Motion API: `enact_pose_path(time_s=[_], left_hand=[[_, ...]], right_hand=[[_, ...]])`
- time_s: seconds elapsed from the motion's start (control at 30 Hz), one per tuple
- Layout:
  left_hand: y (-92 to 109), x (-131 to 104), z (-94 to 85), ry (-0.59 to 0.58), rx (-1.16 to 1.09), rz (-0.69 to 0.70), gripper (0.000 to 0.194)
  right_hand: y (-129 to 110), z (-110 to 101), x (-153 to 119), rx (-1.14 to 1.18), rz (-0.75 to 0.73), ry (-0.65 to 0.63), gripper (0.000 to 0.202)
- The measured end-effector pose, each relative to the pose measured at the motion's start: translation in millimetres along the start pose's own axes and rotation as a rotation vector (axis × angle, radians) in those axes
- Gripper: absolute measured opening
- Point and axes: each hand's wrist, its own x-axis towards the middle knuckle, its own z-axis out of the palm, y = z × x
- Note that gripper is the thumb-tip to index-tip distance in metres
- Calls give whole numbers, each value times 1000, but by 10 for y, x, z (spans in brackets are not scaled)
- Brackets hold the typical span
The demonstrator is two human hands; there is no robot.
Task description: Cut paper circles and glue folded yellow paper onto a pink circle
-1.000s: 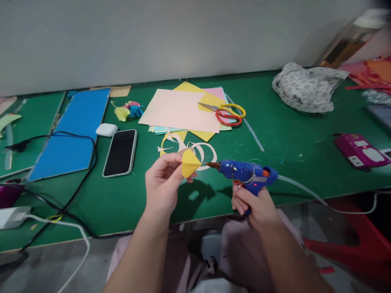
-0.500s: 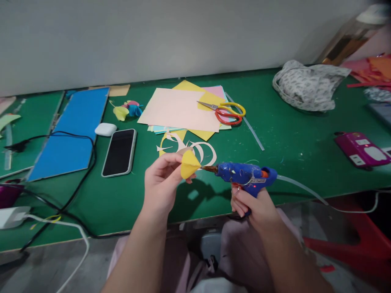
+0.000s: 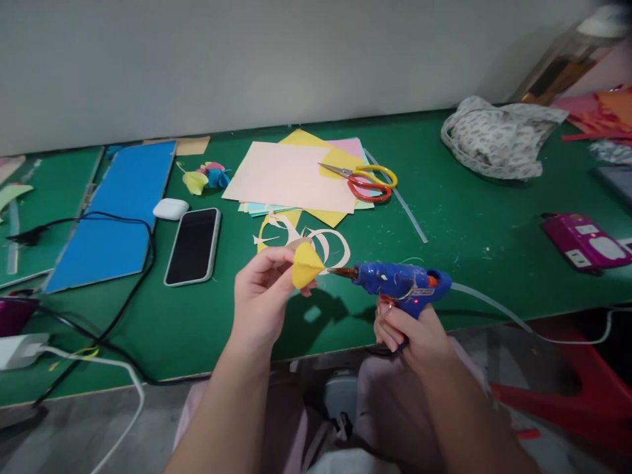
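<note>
Between the thumb and fingers of my left hand [image 3: 264,286] is a folded yellow paper petal [image 3: 306,266], its pointed end turned right. My right hand [image 3: 402,326] is wrapped round the handle of a blue hot glue gun [image 3: 395,280], with a red light lit on its side. The gun's brown nozzle points left, close to the petal's tip. A clear glue stick [image 3: 484,299] trails from its back. Behind my hands, pale paper offcuts [image 3: 328,245] lie before a stack of coloured paper [image 3: 284,174]. Scissors [image 3: 370,182] with yellow and red handles rest on the stack.
To the left lie a phone [image 3: 192,247], a white earbud case [image 3: 170,209], small paper flowers [image 3: 202,178], a blue board [image 3: 116,217] and black cables [image 3: 131,306]. A patterned cloth pouch [image 3: 498,138] and a purple box [image 3: 585,240] sit at right. Another glue stick [image 3: 409,214] lies beside the scissors.
The glue gun has shifted slightly right, its nozzle drawing back a little from the petal's tip. My left hand and the petal have barely moved.
</note>
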Motion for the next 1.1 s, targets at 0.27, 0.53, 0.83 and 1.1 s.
enact_pose_path(time_s=[0.27,0.53,0.83,1.1], left_hand=[[-29,-19,-4,-32,12,-33,13],[3,-10,13,-9,7,-45,16],[-17,36,8,97,95,-45,13],[117,158,-253,361,203,45,16]], right_hand=[[-3,3,7,17,-11,4,22],[6,3,13,13,-6,20,21],[-12,-23,-7,36,12,-43,20],[-143,-267,211,-440,-13,203,43]])
